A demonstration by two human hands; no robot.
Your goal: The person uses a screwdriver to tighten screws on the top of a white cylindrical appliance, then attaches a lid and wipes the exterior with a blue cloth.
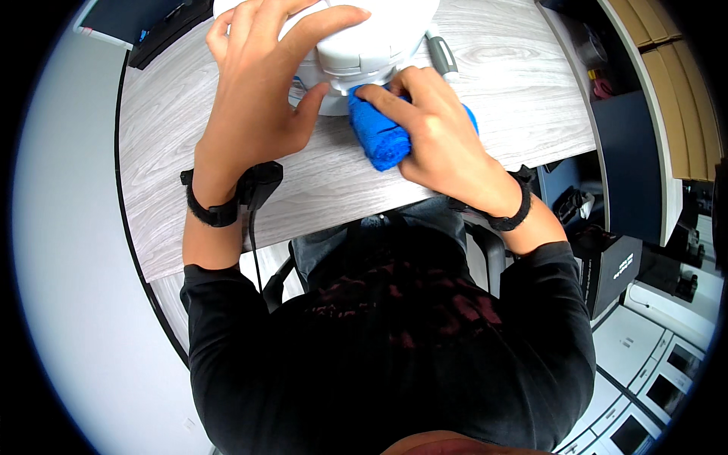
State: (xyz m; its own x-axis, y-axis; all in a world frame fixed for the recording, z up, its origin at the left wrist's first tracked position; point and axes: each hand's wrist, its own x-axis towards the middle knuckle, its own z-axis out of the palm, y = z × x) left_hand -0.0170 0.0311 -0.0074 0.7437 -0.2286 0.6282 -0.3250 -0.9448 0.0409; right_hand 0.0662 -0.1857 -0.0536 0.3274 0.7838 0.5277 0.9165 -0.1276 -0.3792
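A glossy white rounded appliance (371, 38) stands at the far side of the desk, its top cut off by the frame's upper edge. My left hand (258, 91) is spread over its left side, fingers resting along the top and thumb apart near the front. In my right hand (440, 125) is a folded blue cloth (379, 136), gripped close to the appliance's front lower edge. Whether the cloth presses on the appliance is hidden by my fingers. A grey and white handle-like part (444, 54) sticks out at the appliance's right.
The wood-grain desk (523, 114) ends at a near edge by my lap. A shelf unit (629, 144) with cardboard boxes (675, 106) borders the right. At the upper left lies a dark object (167, 34). Black straps circle both wrists, and a cable (254, 250) hangs from the left one.
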